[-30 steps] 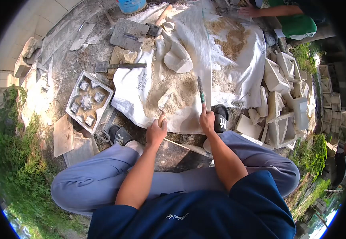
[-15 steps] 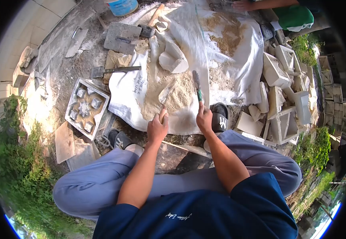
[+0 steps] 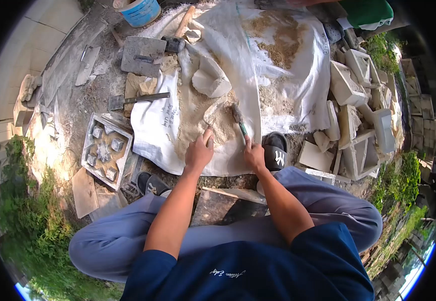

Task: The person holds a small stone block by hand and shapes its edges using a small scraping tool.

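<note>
My left hand (image 3: 199, 153) is closed round the wooden handle of a trowel (image 3: 214, 111). Its dusty blade points forward, low over pale sandy powder (image 3: 188, 125) spread on a white woven sack (image 3: 150, 118). In my right hand (image 3: 254, 156) is a narrow-bladed tool (image 3: 241, 125) with a green handle, perhaps a slim trowel. Its dark tip leans left beside the trowel blade; I cannot tell whether they touch. Just beyond both blades lies a broken white chunk (image 3: 211, 78).
A hammer (image 3: 145, 98), a square plastering trowel (image 3: 142, 54) and a mallet (image 3: 173, 44) lie left. A patterned mould (image 3: 106, 150) sits near my left foot. Cast blocks (image 3: 353, 125) are piled right. A blue bucket (image 3: 142, 12) stands behind; another person's green clothing (image 3: 368, 15) shows top right.
The tip of the green-handled tool has swung left, up to the trowel blade. My right hand has lowered slightly towards me. The whole view has shifted a little.
</note>
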